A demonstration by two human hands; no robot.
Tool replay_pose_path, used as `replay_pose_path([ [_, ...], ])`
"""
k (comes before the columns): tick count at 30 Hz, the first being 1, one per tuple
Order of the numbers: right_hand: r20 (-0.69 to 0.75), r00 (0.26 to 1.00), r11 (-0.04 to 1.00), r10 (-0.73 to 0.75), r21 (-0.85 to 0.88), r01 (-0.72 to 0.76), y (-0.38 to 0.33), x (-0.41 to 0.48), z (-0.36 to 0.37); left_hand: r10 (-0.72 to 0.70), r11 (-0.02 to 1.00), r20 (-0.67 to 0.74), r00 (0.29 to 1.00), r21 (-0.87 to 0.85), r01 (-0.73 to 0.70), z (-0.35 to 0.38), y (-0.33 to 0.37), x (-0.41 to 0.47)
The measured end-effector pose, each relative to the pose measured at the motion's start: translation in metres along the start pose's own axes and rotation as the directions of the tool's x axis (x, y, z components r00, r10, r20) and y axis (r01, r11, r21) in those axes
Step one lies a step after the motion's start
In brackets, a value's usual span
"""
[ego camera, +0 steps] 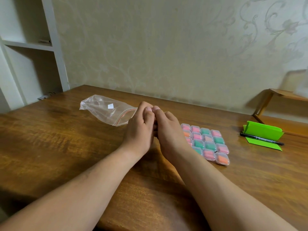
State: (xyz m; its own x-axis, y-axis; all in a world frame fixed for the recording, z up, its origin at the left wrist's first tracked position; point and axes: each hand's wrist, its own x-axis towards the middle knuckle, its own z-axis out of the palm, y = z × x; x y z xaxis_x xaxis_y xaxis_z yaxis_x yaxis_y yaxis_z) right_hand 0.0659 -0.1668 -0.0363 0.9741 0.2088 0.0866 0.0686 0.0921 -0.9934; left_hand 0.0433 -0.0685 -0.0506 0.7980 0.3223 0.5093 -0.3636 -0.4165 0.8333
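Brown wood with dark streaks makes the table (66,147) look smooth and shiny. Behind it is a pale wall (166,47) with curly flower shapes, and a white shelf (33,47) stands at the far left.

1 clear plastic bag (103,109) lies on the table, left of the middle and a bit far. It is soft and crinkly, with 1 small white sticker (110,106) and a thin red line (126,114) along its open end. That end points at the hands.

2 bare hands meet in the middle. The left hand (138,132) and the right hand (168,132) press side by side, with thumbs up and touching and fingers curled in. I cannot tell if they hold anything, because the fingers hide the inside. The left hand is just beside the bag's open end.

Little clear boxes (207,142) sit in neat rows of 4, just right of the right hand. 15 show. They are square with round corners, and have pink, green or orange bits inside.

Far right lie 1 bright green folded paper (263,132) and 1 black pen (261,139) on it.
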Motion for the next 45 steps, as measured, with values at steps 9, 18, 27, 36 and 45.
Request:
replay_pose_path([
  [9, -0.092, 0.988, 0.969, -0.125, -0.223, 0.102, -0.016, 0.000, -0.018, -0.281, 0.909, 0.040, 0.959, -0.311, 0.279, -0.007, 0.003, 0.006],
  [18, 0.201, 0.901, 0.572, -0.386, -0.713, 0.404, -0.030, 0.024, -0.050, -0.377, 0.475, 0.640, 0.670, -0.487, 0.733, -0.021, 0.014, 0.001],
  [27, 0.272, 0.937, 0.845, -0.219, -0.428, 0.322, -0.031, 0.034, -0.028, -0.431, 0.399, 0.601, 0.673, -0.542, 0.739, -0.023, 0.005, 0.006],
  [36, 0.113, 0.937, 0.597, -0.332, -0.744, 0.301, -0.018, 0.062, -0.035, -0.561, 0.208, 0.303, 0.771, -0.850, 0.485, -0.058, -0.003, 0.030],
  [45, 0.270, 0.952, 0.198, -0.145, -0.935, 0.295, -0.001, 0.066, 0.006, -0.606, 0.266, 0.190, 0.772, -0.867, 0.422, -0.057, -0.007, 0.033],
])
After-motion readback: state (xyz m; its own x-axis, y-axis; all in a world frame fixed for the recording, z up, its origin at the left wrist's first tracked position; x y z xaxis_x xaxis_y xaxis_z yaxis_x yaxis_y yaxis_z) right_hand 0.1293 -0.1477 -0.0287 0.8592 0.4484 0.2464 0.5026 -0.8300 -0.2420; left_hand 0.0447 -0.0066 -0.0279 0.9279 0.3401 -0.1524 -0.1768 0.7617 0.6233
